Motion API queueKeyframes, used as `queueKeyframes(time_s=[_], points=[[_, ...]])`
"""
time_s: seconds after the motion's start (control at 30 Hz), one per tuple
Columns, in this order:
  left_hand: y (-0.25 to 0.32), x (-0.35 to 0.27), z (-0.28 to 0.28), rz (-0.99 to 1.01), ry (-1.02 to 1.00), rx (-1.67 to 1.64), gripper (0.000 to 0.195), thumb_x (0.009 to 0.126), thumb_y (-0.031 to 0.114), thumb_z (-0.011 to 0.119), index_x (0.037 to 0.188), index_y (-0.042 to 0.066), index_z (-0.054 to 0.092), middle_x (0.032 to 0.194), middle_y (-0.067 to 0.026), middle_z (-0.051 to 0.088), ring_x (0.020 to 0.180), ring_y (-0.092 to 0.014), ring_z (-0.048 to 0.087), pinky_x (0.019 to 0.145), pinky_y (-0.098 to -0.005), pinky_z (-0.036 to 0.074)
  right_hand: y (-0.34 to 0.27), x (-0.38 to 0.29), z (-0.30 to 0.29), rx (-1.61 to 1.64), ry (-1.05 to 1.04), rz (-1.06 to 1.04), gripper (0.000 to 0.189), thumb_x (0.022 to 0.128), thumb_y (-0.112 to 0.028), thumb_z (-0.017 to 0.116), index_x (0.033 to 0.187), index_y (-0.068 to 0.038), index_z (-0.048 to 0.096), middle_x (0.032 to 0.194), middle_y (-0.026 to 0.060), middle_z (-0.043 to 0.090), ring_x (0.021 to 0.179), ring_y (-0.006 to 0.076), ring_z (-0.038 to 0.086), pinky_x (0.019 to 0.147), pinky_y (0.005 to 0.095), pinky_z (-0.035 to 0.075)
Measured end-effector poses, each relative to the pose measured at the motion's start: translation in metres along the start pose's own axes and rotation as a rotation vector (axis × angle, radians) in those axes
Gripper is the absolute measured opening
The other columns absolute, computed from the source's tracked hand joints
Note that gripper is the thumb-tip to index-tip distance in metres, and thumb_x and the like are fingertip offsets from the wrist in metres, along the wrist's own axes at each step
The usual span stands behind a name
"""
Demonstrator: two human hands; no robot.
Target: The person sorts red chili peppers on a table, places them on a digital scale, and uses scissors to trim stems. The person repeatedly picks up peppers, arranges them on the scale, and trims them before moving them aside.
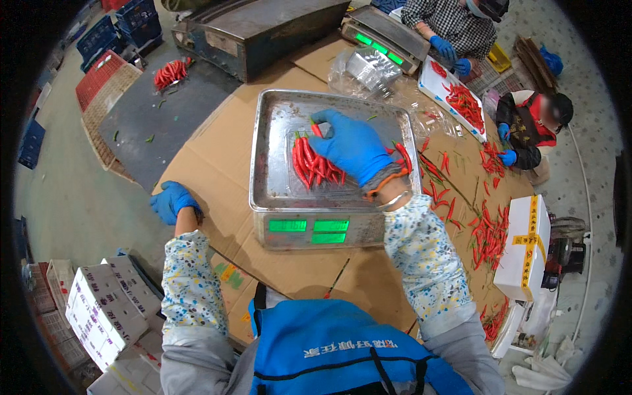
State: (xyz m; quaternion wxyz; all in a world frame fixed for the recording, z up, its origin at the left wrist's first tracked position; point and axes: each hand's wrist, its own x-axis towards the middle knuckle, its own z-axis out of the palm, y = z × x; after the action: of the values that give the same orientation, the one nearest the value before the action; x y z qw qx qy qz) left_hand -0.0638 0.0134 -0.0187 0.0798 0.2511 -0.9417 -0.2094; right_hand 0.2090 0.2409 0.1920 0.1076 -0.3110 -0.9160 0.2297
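Observation:
My right hand, in a blue glove, pinches a red chili pepper by its green stem end. It hovers over a clear plastic tray that holds a bunch of red chilies. That tray rests on the metal pan of a digital scale with green lit displays. More chilies lie at the pan's right side, partly behind my right wrist. My left hand, also gloved in blue, rests at the left edge of the cardboard-covered table, with nothing seen in it; its fingers are partly hidden.
Loose chilies spread over the table's right side, beside a white foam box. A second scale, clear plastic containers and a white tray of chilies stand at the back. Two people with blue gloves work at the upper right.

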Motion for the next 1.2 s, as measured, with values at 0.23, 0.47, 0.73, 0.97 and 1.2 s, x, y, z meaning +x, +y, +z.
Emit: queueKeyframes(time_s=[0.23,0.47,0.73,0.97,1.2], points=[[0.003,-0.003,-0.005,-0.013,-0.026,-0.022,0.063,0.085,0.047,0.039,0.121,-0.003,0.046,0.118,-0.0232,0.054,0.098,-0.037,0.060,0.081,-0.0498,0.047,-0.022,0.006,0.029,-0.348,-0.065,-0.008,0.035,0.081,-0.036,0.057,0.106,-0.012,0.060,0.085,0.0189,0.065,0.079,0.0362,0.063,0.069,0.0450,0.050],[0.003,-0.005,-0.009,-0.035,-0.070,-0.046,0.062,0.085,0.048,0.038,0.120,-0.003,0.047,0.118,-0.0232,0.055,0.098,-0.036,0.060,0.080,-0.0498,0.048,0.035,-0.009,-0.049,-0.158,0.203,0.094,0.031,0.079,-0.034,0.062,0.097,-0.009,0.066,0.093,0.0150,0.065,0.082,0.0304,0.064,0.074,0.0368,0.051],[0.001,-0.003,-0.004,-0.001,-0.037,-0.018,0.061,0.085,0.048,0.038,0.119,-0.002,0.048,0.115,-0.0227,0.057,0.096,-0.036,0.061,0.079,-0.0490,0.049,0.084,-0.044,-0.024,-0.314,-0.074,0.184,0.028,0.076,-0.034,0.063,0.088,-0.009,0.065,0.090,0.0130,0.066,0.080,0.0338,0.063,0.072,0.0408,0.050],[0.001,-0.002,-0.005,-0.027,-0.058,-0.025,0.059,0.085,0.046,0.039,0.118,-0.001,0.049,0.116,-0.0222,0.056,0.096,-0.036,0.061,0.079,-0.0482,0.049,0.072,-0.026,-0.049,-0.167,0.128,0.072,0.021,0.079,-0.021,0.061,0.094,-0.007,0.061,0.093,0.0166,0.062,0.086,0.0348,0.060,0.074,0.0412,0.049],[0.001,-0.002,-0.002,0.013,0.031,-0.014,0.061,0.084,0.046,0.040,0.121,-0.002,0.048,0.119,-0.0235,0.055,0.100,-0.037,0.059,0.083,-0.0487,0.047,0.026,-0.002,-0.004,-0.138,-0.018,-0.639,0.013,0.081,-0.009,0.056,0.093,-0.007,0.061,0.086,0.0140,0.061,0.078,0.0307,0.060,0.069,0.0379,0.049]])
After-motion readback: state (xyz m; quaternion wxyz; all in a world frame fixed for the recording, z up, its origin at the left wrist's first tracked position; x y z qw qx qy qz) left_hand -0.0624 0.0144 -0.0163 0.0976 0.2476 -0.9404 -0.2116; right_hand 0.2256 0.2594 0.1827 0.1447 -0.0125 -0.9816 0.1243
